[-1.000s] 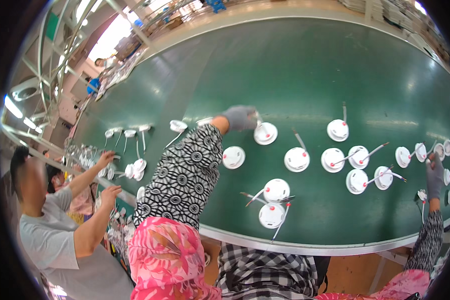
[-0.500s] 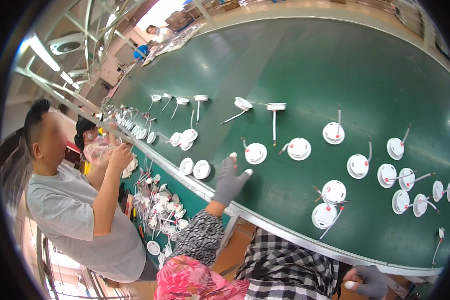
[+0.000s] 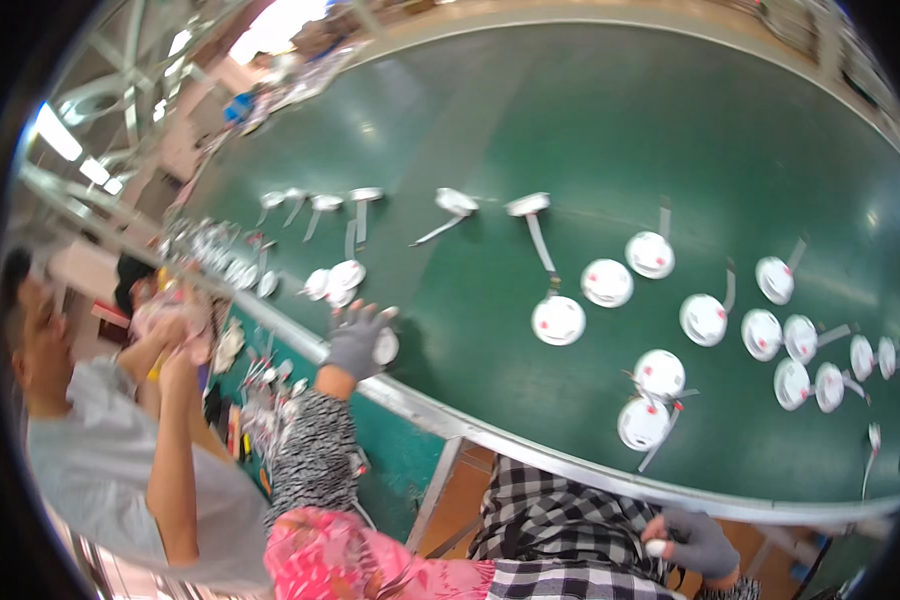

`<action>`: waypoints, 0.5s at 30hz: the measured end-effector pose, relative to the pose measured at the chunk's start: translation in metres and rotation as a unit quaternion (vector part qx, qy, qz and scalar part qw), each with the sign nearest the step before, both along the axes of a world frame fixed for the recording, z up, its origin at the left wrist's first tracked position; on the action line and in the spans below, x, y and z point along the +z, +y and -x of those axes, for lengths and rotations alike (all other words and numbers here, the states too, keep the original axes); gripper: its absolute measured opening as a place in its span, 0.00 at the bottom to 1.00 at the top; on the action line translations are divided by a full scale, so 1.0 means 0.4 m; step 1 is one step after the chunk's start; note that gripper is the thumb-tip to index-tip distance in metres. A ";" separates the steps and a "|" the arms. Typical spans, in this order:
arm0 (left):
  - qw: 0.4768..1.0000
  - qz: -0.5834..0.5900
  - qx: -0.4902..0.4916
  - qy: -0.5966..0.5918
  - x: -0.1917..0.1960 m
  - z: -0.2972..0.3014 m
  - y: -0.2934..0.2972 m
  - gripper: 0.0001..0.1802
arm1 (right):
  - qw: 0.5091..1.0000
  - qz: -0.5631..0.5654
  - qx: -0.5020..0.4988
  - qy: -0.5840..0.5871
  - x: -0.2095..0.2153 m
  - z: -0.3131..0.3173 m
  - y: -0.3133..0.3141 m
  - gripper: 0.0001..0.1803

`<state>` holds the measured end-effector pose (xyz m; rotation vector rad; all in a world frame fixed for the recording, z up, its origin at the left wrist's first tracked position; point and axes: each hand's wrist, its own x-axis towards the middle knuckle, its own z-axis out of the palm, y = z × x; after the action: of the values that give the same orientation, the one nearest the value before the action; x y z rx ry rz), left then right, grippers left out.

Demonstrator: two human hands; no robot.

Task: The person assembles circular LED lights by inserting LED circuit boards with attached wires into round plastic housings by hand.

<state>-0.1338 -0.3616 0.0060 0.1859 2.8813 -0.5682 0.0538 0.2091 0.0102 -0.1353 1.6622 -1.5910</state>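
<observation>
Gloved left hand (image 3: 358, 338) has dropped back to the near edge of the green bench (image 3: 590, 120), fingers spread over a white disc (image 3: 385, 346). Right hand (image 3: 698, 543), below the bench edge, grips a small white piece (image 3: 654, 548).
</observation>
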 end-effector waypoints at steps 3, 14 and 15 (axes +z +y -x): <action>0.991 -0.087 -0.096 0.018 0.003 -0.012 -0.040 0.42 | 0.998 0.029 0.024 0.055 -0.017 0.028 -0.041 0.18; 0.914 -0.374 -0.147 -0.047 -0.028 -0.096 0.585 0.42 | 0.940 -0.212 -0.195 0.184 -0.050 0.091 -0.006 0.08; 0.916 -0.363 -0.169 -0.017 -0.027 -0.101 0.628 0.42 | 0.880 -0.269 -0.207 0.333 -0.074 0.117 -0.004 0.09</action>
<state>-0.0933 -0.1104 -0.0050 0.7952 2.8898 0.4914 0.0069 0.2076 -0.0194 -0.0352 2.7754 -1.3742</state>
